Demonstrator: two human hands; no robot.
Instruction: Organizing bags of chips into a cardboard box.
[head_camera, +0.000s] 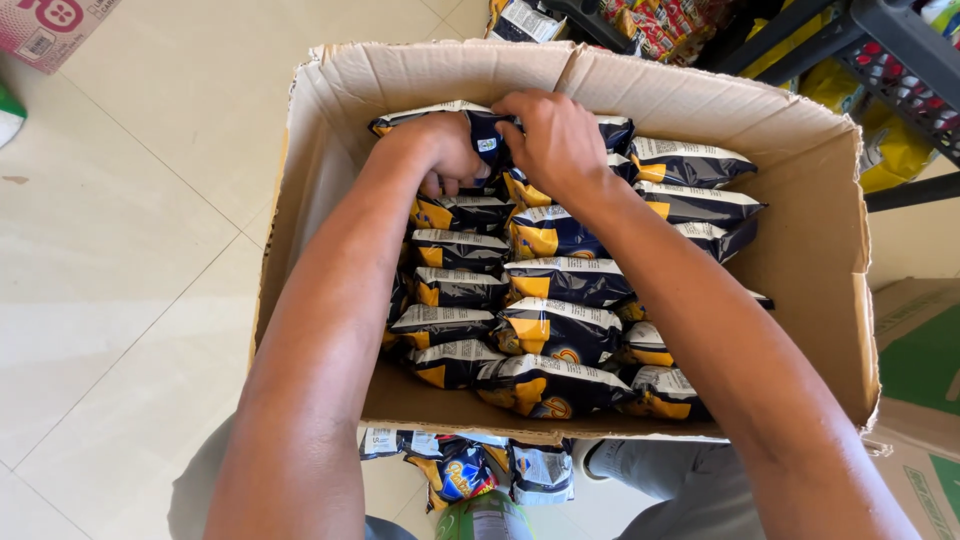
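Note:
An open cardboard box (810, 240) stands on the tiled floor, packed with several dark blue and yellow snack bags (560, 280) in rows. Both my arms reach into its far end. My left hand (445, 152) is closed around the top of a dark blue bag (488, 135) at the back row. Pressed against the same bag from the right, my right hand (555, 140) grips it with curled fingers. The bag's lower part is hidden behind my hands.
More snack bags (470, 465) lie on the floor below the box's near edge. A second cardboard box (920, 400) with green print sits at the right. A dark rack (890, 50) with colourful packets stands at the top right. A pink carton (50, 30) is at the top left.

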